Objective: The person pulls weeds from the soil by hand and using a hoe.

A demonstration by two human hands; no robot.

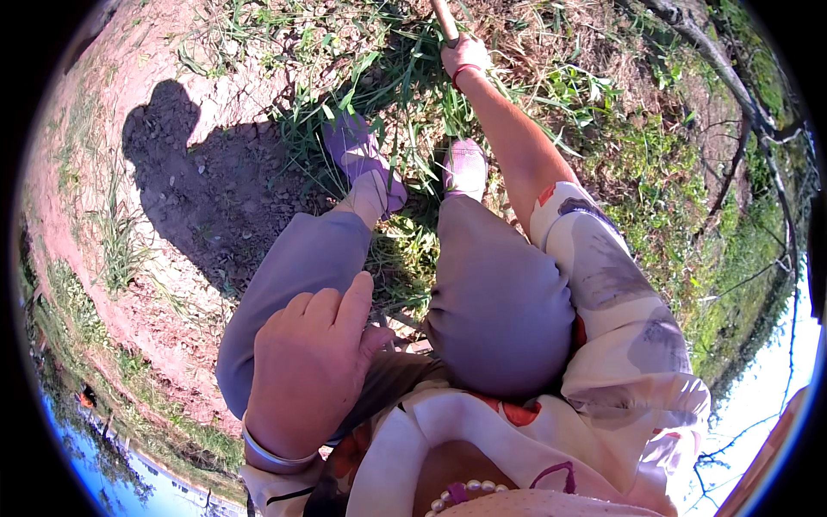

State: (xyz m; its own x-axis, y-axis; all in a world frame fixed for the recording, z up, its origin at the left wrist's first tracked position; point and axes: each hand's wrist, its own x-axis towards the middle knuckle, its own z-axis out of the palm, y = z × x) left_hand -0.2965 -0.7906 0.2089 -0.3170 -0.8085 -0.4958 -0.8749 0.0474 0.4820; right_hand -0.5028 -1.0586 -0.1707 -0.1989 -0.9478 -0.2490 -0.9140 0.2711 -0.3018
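Observation:
My right hand (464,54), with a red band at the wrist, is closed round a wooden handle (444,21) beyond my feet. The handle's far end lies outside the view. My left hand (314,358), wearing a pale bangle (274,454), is raised near my left thigh, its back to the camera. The index finger points forward and the other fingers are curled; nothing shows in it, though the palm is hidden. My purple shoes (466,165) stand among long green grass blades (413,71), under my bent knees in grey trousers (504,310).
Bare clods of soil (219,97) lie at the left, partly under my shadow (219,187). Low weeds (646,187) cover the ground at the right. Bare tree branches (730,77) reach in along the right side. Grass tufts (119,252) stand further left.

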